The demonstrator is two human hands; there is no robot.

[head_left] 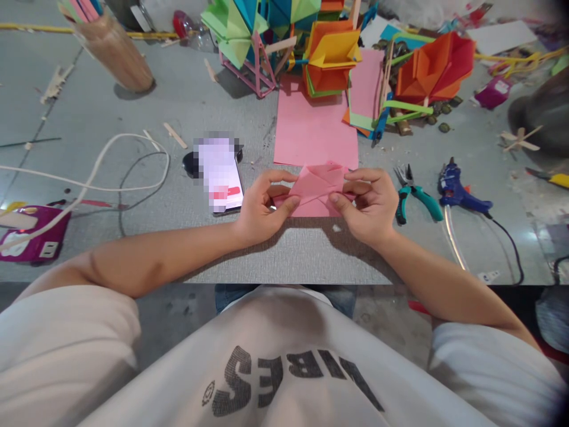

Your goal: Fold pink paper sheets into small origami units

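A small folded piece of pink paper (316, 193) with several creases is held between my two hands, just above the table near its front edge. My left hand (269, 204) pinches its left side, thumb in front and fingers behind. On the right side my right hand (368, 204) grips it the same way, the thumb pressing near the lower fold. Beyond the folded piece lies a flat pink sheet (306, 127), partly covered by folded paper shapes at its far end.
Left of my hands lies a phone (229, 193). To the right are teal-handled pliers (415, 198) and a blue glue gun (462, 190). Folded paper shapes (333, 56) crowd the back. A white cable (102, 166), a purple power block (53, 234) and a stick holder (115, 53) stand left.
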